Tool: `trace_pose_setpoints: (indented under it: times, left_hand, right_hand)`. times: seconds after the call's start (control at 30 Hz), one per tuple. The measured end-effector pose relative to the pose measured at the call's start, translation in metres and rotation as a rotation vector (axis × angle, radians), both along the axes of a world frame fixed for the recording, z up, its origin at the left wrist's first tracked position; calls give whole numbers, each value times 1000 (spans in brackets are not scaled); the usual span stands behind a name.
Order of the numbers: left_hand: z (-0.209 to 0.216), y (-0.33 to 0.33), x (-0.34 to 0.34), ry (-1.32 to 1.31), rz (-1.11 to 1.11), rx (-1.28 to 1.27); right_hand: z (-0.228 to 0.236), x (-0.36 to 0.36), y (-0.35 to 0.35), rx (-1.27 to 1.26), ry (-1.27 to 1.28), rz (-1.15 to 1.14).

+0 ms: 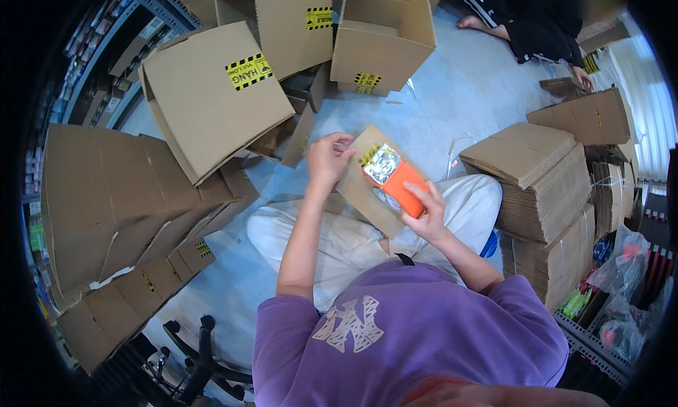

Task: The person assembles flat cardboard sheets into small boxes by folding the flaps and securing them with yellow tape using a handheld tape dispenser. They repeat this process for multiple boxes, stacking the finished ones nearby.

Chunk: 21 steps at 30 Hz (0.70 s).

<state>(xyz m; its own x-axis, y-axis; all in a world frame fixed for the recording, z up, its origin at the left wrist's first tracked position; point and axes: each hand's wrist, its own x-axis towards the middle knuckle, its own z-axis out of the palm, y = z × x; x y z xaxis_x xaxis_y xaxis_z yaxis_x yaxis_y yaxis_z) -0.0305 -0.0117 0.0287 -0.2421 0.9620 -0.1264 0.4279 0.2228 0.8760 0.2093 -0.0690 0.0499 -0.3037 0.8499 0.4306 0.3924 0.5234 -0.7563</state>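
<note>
On my lap lies a small flat brown cardboard piece (pixel 373 210), tilted, with a yellow-and-black printed patch near its far end. My right hand (pixel 426 208) grips an orange handheld object (pixel 404 186) with a shiny silver, faceted end, resting over the cardboard. Its exact kind is unclear. At the cardboard's far left edge is my left hand (pixel 330 160), its fingers curled together. Whatever those fingers may pinch is hidden or too small to make out.
Large cardboard boxes (pixel 212 99) crowd the left and far side. To my right rise stacks of flattened cartons (pixel 533 170), with plastic bags (pixel 621 266) nearer me. A wheeled chair base (pixel 205 361) stands at lower left. Another person (pixel 526 18) sits at far right.
</note>
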Motion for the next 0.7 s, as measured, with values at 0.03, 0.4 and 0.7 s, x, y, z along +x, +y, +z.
trace_pose_setpoints:
  times: [0.03, 0.4, 0.7]
  left_hand:
    - [1, -4, 2, 57, 14, 80]
    - [22, -19, -6, -690, -145, -248]
    - [-39, 26, -39, 36, 68, -56]
  right_hand:
    - [-10, 2, -5, 48, -44, 16]
    - [-1, 1, 0, 107, -200, 96]
    - [55, -25, 20, -152, -462, 122]
